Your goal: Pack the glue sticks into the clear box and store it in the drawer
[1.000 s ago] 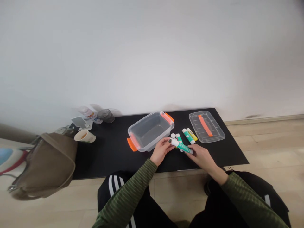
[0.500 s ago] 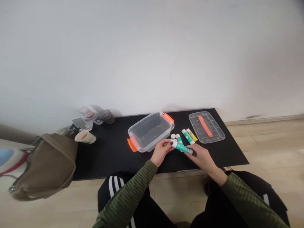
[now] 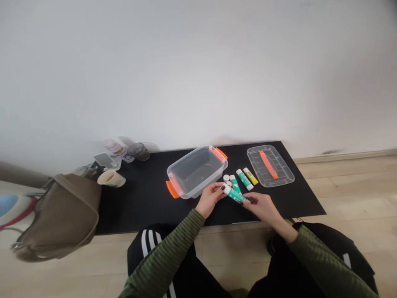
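Between my two hands is a green and white glue stick (image 3: 235, 193), tilted down to the right. My left hand (image 3: 211, 198) pinches its white upper end, and my right hand (image 3: 262, 207) grips the lower end. Just behind it, another green glue stick (image 3: 235, 184) lies on the black table beside small white caps (image 3: 226, 178). Farther right rest one more green glue stick (image 3: 245, 179) and a yellow glue stick (image 3: 251, 176). The clear plastic box (image 3: 189, 194) with orange latches stands open to the left of these, with nothing visible inside.
At the right of the black table (image 3: 145, 211) lies the clear lid (image 3: 282, 163) with an orange handle. A paper cup (image 3: 115, 180) of drink, a dark round container (image 3: 139, 152), a bottle (image 3: 116, 149) and a brown bag (image 3: 71, 211) are at the left. A wall rises behind.
The held glue stick has tipped slightly, its right end lower, and my right fingers have shifted along that end. My left hand stays nearly in place.
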Tool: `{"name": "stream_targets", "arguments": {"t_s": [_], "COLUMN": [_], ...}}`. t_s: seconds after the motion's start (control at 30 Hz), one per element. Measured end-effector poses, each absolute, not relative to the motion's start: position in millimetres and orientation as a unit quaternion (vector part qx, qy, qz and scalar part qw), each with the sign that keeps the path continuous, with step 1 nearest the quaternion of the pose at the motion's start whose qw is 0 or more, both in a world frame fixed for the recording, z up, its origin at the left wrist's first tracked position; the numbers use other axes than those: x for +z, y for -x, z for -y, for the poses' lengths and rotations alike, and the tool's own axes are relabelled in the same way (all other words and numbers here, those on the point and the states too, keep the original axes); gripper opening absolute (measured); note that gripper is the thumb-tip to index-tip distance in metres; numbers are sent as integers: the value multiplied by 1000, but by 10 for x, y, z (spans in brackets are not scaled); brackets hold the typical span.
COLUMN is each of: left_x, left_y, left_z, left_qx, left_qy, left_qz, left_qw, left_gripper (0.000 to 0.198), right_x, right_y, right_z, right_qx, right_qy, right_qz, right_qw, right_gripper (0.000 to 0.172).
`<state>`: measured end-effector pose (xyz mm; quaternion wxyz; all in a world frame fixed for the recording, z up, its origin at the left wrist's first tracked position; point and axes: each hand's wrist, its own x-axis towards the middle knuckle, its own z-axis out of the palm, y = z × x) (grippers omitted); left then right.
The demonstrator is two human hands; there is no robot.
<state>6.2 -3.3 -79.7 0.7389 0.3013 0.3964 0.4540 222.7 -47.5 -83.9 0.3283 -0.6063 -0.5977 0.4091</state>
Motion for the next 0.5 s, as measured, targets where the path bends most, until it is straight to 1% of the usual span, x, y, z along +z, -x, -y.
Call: {"name": "stream_targets", "arguments": {"t_s": [0.13, 0.27, 0.37, 0.5], "left_x": [-807, -800, -798, -802], "left_y": [-54, -70, -116, -187], "left_z": [37, 44, 71, 135], "left_qx": [447, 453, 467, 455], "left_qy": [-303, -295, -286, -281], "left_qz": [-392, -387, -383, -371], "left_qw": [745, 747, 744, 760], "left_gripper": [39, 37, 40, 46], "right_x": [-864, -855, -859, -923], "right_y": [-2190, -2129, -2062, -1949], "right_z": [473, 462, 439, 397], "right_qx": [526, 615, 645, 659], "right_qy": [582, 549, 538, 534], "right_qz": [526, 461, 420, 381], "right_qw": [329, 331, 343, 369], "right_gripper": [37, 47, 52, 53]}}
